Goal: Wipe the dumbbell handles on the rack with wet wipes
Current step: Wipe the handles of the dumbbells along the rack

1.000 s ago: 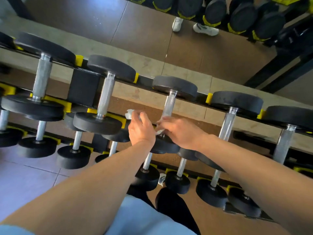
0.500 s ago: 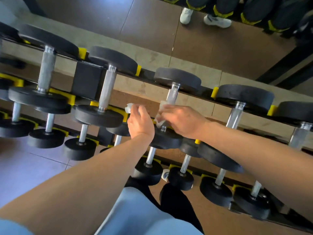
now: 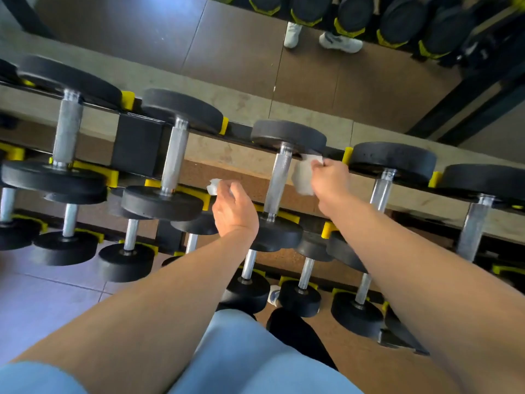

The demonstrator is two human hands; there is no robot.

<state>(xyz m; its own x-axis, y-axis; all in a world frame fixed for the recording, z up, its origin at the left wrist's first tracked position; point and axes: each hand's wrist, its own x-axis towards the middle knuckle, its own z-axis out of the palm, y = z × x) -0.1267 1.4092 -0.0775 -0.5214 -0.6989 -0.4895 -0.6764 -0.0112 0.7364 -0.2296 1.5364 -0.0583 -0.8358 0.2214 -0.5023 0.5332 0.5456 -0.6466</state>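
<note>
A white wet wipe [image 3: 303, 177] is pinched in the closed right hand [image 3: 331, 180] and hangs just beside the upper end of the middle dumbbell handle [image 3: 277, 183] on the top row of the rack [image 3: 136, 149]; whether the wipe touches the metal cannot be told. The left hand [image 3: 234, 210] is curled shut around a second, bunched-up wipe [image 3: 213, 185] and is held near the handle's left side, apart from it. The step in hand is judged to be the wiping of this middle handle, at or close to its far end. For the next move, the wipe would need to be wrapped around the knurled bar and drawn along its length, or carried across to the neighbouring handle [image 3: 380, 191] on the right, which appears untouched. Lower rows of dumbbells are seen below the arms.
</note>
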